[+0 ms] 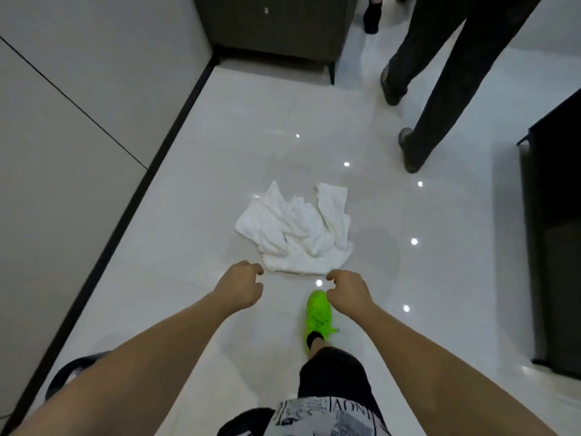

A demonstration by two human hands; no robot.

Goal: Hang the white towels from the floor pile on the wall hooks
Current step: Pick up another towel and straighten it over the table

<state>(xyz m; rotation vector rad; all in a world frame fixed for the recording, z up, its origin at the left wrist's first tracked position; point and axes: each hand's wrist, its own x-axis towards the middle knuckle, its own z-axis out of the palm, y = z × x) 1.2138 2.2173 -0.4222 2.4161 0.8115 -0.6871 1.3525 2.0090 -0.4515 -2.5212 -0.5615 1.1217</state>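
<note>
From the head camera, the white towels [295, 231] lay in a crumpled pile on the glossy floor [188, 247]. Both arms reached toward the pile. The left hand [243, 286] and right hand [347, 289] hovered just short of its near edge, each grip narrow, fingers loosely curled and holding nothing. A green shoe [318, 314] stood just below the pile, under the right hand.

both hands, left hand [240, 286] and right hand [349, 291], hover loosely curled above the crumpled white towels [295, 231].
</note>
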